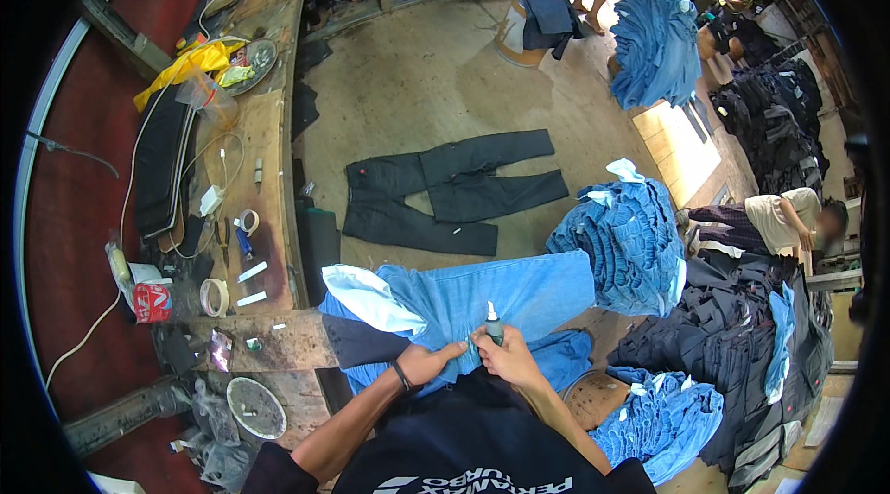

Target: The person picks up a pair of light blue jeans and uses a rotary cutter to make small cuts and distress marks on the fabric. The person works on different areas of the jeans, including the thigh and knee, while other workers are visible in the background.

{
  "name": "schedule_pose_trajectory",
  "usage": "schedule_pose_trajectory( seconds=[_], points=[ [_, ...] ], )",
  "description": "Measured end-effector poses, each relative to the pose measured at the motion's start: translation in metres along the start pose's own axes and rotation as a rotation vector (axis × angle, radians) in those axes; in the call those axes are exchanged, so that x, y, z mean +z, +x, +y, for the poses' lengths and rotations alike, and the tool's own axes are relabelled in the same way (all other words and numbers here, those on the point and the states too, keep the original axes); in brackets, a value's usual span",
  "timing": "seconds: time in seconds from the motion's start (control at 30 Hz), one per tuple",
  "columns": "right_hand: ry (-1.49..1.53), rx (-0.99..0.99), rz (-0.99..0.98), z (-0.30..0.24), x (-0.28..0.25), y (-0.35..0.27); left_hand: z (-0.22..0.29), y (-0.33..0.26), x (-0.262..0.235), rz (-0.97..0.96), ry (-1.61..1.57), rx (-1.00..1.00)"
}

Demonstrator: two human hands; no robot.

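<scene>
Light blue jeans [519, 290] lie spread across in front of me, a white pocket lining [371, 295] showing at their left end. My left hand [433, 364] is closed on a bunched fold of the denim, thumb pointing right. Close beside it, my right hand [508, 360] grips a small, grey-green, bottle-like tool [494, 332] with a pale narrow tip pointing up, away from me. Its lower part is hidden by my fingers, and its exact kind is unclear. A dark piece of cloth [371, 343] lies by the jeans at my left forearm.
Dark trousers [454, 183] lie flat on the floor ahead. Stacked jeans [626, 239] stand at right, near a dark clothing heap [705, 336] and a seated person [774, 221]. The wooden table [278, 123] at left carries tape rolls [214, 297], pliers [222, 239] and cables.
</scene>
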State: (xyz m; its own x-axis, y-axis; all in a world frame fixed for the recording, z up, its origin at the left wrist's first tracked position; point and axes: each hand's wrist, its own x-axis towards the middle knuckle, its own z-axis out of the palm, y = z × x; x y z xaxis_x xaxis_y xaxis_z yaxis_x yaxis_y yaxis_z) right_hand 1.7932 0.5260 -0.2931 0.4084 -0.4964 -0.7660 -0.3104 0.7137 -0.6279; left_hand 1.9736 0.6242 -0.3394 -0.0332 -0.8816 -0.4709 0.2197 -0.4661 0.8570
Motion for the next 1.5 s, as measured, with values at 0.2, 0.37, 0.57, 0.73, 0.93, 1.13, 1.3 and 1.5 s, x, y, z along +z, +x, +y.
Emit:
schedule_pose_trajectory(
  seconds=[0.2,0.37,0.57,0.73,0.93,1.13,1.3,1.5],
  points=[
    [-0.011,-0.051,0.062,-0.001,0.006,0.009,-0.002,0.002,0.001,0.005,-0.013,0.012],
    [0.040,-0.051,0.085,0.003,0.009,0.008,-0.003,0.002,-0.005,-0.021,0.018,-0.015],
    [0.084,0.096,0.036,-0.015,0.002,0.007,-0.003,0.003,-0.002,-0.005,0.012,-0.058],
    [-0.039,0.025,0.065,-0.015,0.007,0.014,-0.006,0.009,0.003,0.020,-0.057,0.001],
    [0.060,0.066,0.023,-0.014,0.003,0.007,-0.005,0.004,-0.001,0.020,-0.022,-0.012],
    [-0.199,-0.063,-0.053,-0.009,-0.003,0.004,-0.006,-0.001,-0.007,0.006,0.014,-0.123],
    [-0.353,-0.136,-0.135,0.000,-0.010,0.008,-0.014,0.004,-0.005,0.019,-0.018,-0.020],
    [-0.049,-0.017,-0.119,0.009,-0.009,0.001,-0.014,0.000,-0.005,0.035,0.000,-0.038]
  ],
)
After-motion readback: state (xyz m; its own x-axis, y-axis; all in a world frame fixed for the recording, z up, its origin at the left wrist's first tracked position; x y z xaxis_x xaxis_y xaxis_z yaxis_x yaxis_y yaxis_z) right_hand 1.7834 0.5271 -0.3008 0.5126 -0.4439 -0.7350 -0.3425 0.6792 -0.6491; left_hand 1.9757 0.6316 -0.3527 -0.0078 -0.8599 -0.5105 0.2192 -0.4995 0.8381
